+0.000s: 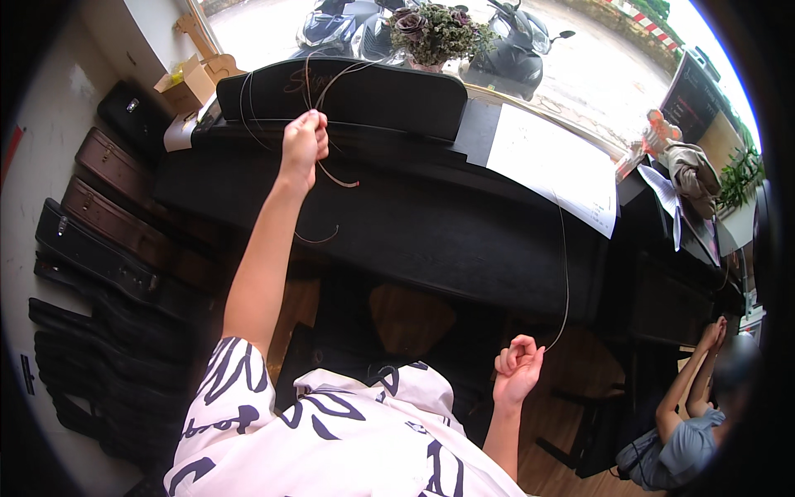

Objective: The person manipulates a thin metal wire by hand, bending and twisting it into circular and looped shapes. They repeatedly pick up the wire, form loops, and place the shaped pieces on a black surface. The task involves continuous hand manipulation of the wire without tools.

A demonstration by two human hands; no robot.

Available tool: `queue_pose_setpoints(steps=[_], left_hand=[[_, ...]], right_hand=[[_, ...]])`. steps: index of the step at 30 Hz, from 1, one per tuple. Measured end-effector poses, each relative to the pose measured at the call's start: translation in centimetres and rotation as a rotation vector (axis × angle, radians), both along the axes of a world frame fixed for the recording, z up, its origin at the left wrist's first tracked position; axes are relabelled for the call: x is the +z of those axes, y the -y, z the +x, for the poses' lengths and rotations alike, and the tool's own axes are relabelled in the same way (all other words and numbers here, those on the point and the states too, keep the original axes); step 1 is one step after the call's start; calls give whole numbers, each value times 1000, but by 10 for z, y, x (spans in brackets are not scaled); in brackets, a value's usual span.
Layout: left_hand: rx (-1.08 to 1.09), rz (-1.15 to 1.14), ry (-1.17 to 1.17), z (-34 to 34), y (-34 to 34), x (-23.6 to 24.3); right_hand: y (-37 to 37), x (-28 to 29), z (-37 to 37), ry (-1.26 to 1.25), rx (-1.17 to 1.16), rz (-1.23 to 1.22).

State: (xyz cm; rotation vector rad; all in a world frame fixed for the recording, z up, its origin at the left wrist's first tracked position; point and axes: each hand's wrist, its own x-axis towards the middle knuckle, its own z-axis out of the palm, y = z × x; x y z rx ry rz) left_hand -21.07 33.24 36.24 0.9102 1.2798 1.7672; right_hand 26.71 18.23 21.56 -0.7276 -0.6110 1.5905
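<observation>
My left hand (303,151) is raised over a long black surface and closed in a fist around a bundle of thin wires (333,80). Loops of the bundle arch above the fist, and loose ends, one with a reddish tip, hang below it. Lower and to the right, my right hand (517,373) has its fingers curled. A single thin wire (566,273) rises from its thumb tip in a curve toward a white paper sheet (542,166). The exact pinch is partly hidden by the fingers.
The black furniture (397,207) has an upright panel (397,99). Dark cases (108,211) are stacked along the left wall. A cardboard box (184,87) and potted plant (431,37) stand near the window. At the far right another person (687,439) sits with arms raised.
</observation>
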Motion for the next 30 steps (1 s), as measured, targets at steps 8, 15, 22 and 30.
queue_pose_setpoints(steps=[8, 15, 22, 30], left_hand=[[126, -164, -378, 23, 15, -73], [119, -154, -550, 31, 28, -92], [20, -145, -476, 31, 41, -94], [119, -117, -537, 27, 46, -97]], right_hand=[[-21, 34, -4, 248, -17, 78], [-41, 58, -10, 444, 45, 110], [-59, 74, -12, 521, -64, 150], [-59, 86, -21, 529, -69, 200]])
